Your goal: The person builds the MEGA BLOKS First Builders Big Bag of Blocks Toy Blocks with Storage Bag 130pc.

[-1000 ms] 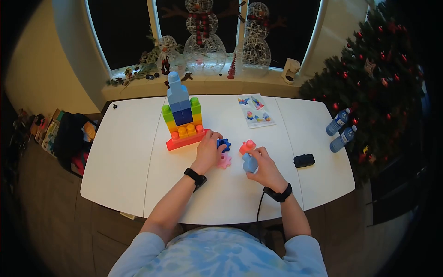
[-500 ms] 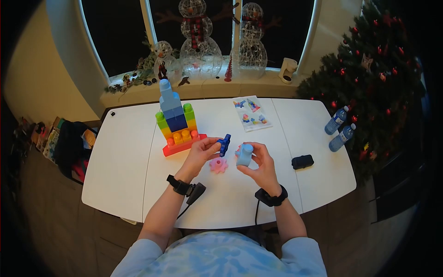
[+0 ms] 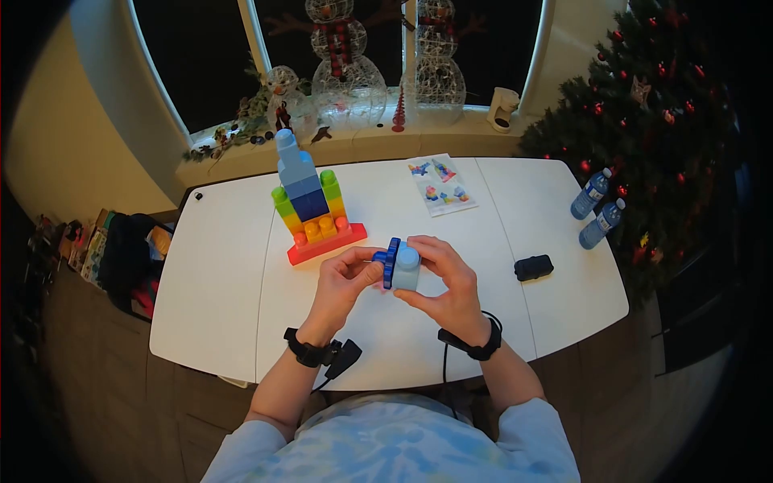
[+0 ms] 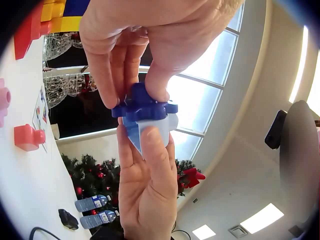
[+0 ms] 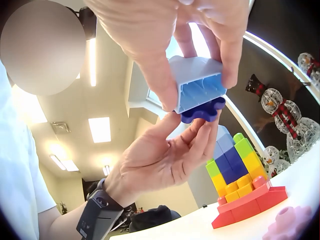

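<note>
Over the near middle of the table, my left hand (image 3: 340, 288) pinches a dark blue gear (image 3: 391, 264) by its hub with thumb and fingers. My right hand (image 3: 452, 283) grips a light blue toy block (image 3: 407, 277) with a round stud. The gear's toothed face lies right against the block's side. In the right wrist view, the block's hollow underside (image 5: 200, 92) shows. A pink gear (image 5: 287, 225) lies on the table, mostly hidden below the hands in the head view. A coral block (image 4: 28, 138) also rests on the table.
A tower of coloured blocks (image 3: 310, 201) on a red base stands at the back left. Behind the hands lies a picture sheet (image 3: 441, 185). Farther right are a black case (image 3: 534, 267) and two water bottles (image 3: 602, 224). A cable hangs from the right wrist.
My left hand has picked up the dark blue gear from the table. My right hand has raised and turned the light blue block and moved left, bringing it against the gear.
</note>
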{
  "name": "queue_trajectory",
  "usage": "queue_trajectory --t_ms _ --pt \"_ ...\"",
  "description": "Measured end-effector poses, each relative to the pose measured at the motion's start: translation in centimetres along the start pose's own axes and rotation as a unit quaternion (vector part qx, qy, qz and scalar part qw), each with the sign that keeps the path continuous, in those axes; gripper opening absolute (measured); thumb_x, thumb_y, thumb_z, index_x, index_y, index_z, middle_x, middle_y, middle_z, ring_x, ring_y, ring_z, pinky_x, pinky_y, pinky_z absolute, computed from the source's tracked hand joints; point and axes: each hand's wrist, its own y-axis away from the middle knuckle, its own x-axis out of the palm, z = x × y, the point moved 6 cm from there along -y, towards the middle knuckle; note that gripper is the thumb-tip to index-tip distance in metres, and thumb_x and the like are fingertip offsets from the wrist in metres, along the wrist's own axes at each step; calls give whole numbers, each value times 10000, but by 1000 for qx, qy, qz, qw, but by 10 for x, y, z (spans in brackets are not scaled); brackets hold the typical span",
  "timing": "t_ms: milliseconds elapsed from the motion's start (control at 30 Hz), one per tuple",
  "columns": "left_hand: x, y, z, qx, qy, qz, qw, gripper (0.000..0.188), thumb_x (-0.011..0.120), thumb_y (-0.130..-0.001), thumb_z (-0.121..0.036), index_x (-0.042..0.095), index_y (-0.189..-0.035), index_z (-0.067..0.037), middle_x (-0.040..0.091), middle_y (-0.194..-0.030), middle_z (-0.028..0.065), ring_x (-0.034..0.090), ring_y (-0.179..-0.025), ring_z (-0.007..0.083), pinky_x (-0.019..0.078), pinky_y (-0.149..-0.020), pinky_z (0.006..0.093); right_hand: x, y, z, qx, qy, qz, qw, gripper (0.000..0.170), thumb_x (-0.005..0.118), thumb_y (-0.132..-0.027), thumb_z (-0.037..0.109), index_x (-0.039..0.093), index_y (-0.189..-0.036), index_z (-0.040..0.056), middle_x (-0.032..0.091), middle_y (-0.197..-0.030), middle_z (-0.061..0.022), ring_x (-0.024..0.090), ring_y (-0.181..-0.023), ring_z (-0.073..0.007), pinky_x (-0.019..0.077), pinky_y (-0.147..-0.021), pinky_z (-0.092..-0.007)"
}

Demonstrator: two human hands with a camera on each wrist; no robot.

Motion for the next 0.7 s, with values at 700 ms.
queue_trajectory --t_ms 700 --pt "-140 26 64 -56 -393 -259 880 354 927 -761 -231 693 -923 -19 721 -830 77 707 -765 195 572 -716 329 -12 2 -149 218 248 211 920 687 866 -808 173 589 -1424 49 547 -1513 -212 479 -1440 -379 413 -1184 -431"
